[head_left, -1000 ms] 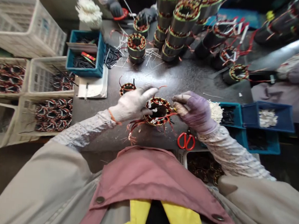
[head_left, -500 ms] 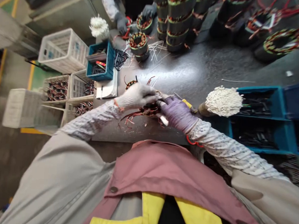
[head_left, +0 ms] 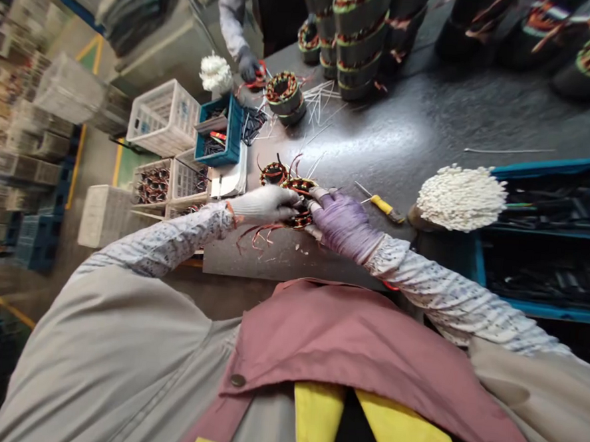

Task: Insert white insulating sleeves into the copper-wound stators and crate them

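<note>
A wound motor stator, with dark lacing and red lead wires trailing toward the front left, lies between my hands on the metal table. My left hand, in a white knitted glove, has its fingers curled on the stator's left side. My right hand, gloved and wrapped in purple, grips the right side; its fingertips are partly hidden. Just behind the left hand is another wound ring with black and red leads. A hooked tool with a yellow handle lies right of my right hand.
White tie strips stand bundled beside blue bins of black sleeves at right. Back left are a small blue crate and white crates. Stacked stators stand at the back, near a co-worker's gloved hand.
The view has swung left, showing more shelving. My hands stay at the stator, their fingers shifted slightly and more of its winding exposed. Only one co-worker's hand shows now.
</note>
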A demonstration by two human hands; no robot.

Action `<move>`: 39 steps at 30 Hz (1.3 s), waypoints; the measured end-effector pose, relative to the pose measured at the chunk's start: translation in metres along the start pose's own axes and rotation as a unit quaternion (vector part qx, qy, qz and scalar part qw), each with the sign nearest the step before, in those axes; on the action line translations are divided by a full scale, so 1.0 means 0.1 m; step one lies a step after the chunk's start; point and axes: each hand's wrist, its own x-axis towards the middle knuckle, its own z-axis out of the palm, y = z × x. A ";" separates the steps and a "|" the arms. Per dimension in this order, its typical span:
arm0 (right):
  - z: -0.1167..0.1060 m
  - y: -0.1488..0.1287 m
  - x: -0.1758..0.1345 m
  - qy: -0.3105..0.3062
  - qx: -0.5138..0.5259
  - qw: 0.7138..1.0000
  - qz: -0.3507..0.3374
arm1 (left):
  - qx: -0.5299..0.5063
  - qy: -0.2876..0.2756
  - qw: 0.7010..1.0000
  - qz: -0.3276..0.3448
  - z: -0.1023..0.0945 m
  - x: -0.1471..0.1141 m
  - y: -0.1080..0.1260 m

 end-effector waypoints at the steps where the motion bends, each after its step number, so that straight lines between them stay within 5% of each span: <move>1: 0.00 -0.01 0.00 0.002 0.000 1.000 0.002 | 0.039 -0.017 0.999 0.003 -0.01 -0.01 0.02; 7: 0.02 -0.03 0.04 0.007 0.005 1.000 0.005 | 0.193 -0.068 0.975 -0.091 -0.02 0.06 0.35; 9: 0.07 0.01 0.07 0.032 0.015 0.999 0.008 | 0.138 -0.070 0.985 -0.078 0.04 0.07 0.50; 13: 0.31 0.23 0.00 0.079 0.121 0.989 -0.005 | -0.105 -0.038 0.992 0.054 0.16 -0.12 0.63; 15: 0.44 0.36 -0.07 0.162 0.217 0.962 -0.031 | -0.138 0.054 0.986 0.073 0.19 -0.24 0.53; 17: 0.54 0.44 -0.08 0.287 0.325 0.901 -0.006 | -0.073 0.121 0.989 0.033 0.25 -0.29 0.39; 19: 0.56 0.44 0.05 0.355 0.433 0.827 0.058 | -0.001 0.110 0.994 -0.019 0.36 -0.21 0.27; 21: 0.50 0.37 0.33 0.321 0.503 0.795 0.103 | 0.027 0.057 0.997 -0.040 0.50 -0.04 0.24; 26: 0.20 0.28 0.94 0.160 0.466 0.851 0.181 | -0.030 -0.017 0.999 -0.032 0.64 0.27 0.30; 28: 0.12 0.39 0.86 0.161 0.532 0.812 0.175 | -0.056 -0.007 0.998 -0.026 0.57 0.21 0.24; 30: 0.09 0.53 0.57 0.214 0.607 0.743 0.182 | -0.096 0.028 0.994 0.036 0.46 0.09 0.08; 33: 0.15 0.66 0.00 0.330 0.596 0.688 0.252 | -0.176 0.152 0.958 0.168 0.30 -0.04 -0.33; 36: 0.28 0.59 -0.36 0.340 0.474 0.757 0.294 | -0.166 0.259 0.944 0.119 0.24 0.07 -0.77; 39: 0.38 0.47 -0.40 0.297 0.315 0.865 0.254 | -0.069 0.226 0.972 -0.009 0.33 0.38 -1.05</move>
